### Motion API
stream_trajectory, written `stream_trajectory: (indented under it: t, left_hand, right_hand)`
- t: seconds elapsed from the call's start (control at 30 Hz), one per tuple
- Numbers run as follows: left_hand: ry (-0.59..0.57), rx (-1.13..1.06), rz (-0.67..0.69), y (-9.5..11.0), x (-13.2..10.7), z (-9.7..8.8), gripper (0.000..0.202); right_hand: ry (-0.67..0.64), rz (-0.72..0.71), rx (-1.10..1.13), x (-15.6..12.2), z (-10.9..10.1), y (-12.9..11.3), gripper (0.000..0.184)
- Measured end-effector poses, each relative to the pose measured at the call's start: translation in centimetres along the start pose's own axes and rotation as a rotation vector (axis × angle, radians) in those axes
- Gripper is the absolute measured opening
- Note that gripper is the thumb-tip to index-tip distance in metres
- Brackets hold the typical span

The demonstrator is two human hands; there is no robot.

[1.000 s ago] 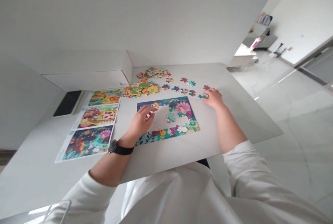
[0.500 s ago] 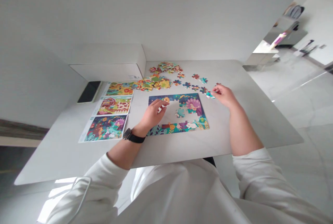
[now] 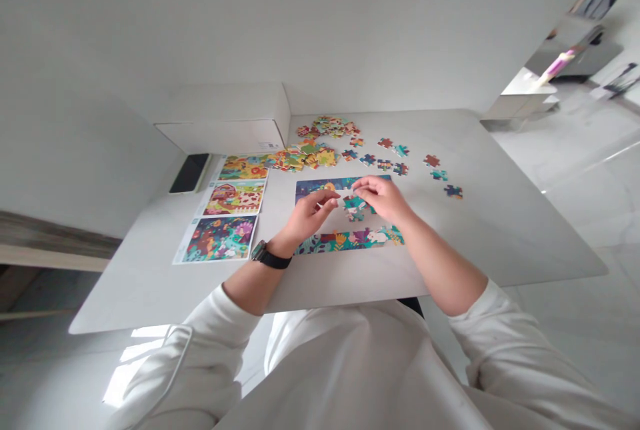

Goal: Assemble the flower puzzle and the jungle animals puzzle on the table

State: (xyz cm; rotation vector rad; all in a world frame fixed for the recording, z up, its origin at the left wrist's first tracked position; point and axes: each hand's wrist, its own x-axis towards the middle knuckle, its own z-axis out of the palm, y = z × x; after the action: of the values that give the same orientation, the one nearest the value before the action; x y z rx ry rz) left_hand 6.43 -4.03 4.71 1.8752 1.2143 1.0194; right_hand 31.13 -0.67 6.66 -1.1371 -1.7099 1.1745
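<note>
A partly assembled jigsaw puzzle (image 3: 310, 243) lies on the table, its dark, colourful border framing a pale gap. Inside that frame are teal puzzle pieces (image 3: 354, 211). Over its left side hovers my left hand (image 3: 313, 215), wearing a black watch; thumb and fingers are a little apart with nothing seen between them. My right hand (image 3: 384, 198) reaches over the right side, hiding part of the picture. Its fingertips are pinched at a teal puzzle piece (image 3: 353, 201), partly covered by the fingers, beside the other teal ones.
Loose pieces (image 3: 385, 165) lie behind the puzzle, and several more (image 3: 439, 175) to the right. Mixed piles (image 3: 327, 127) sit further back. On the left are a picture sheet (image 3: 220, 240), a phone (image 3: 190, 173) and a white box (image 3: 220, 135) against the wall.
My right hand has moved left from the loose pieces to the puzzle's middle, bringing a teal puzzle piece. My left hand stays over the left side. The camera view has shifted slightly.
</note>
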Motion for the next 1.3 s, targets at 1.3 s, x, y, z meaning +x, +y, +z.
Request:
stream_trajectory:
  t: [1.3]
  left_hand:
    - [-0.199, -0.1, -0.133, -1.0, 0.1, 0.1, 0.042]
  right_hand:
    - [-0.184, 0.069, -0.089, -0.5, 0.3, 2.2, 0.028]
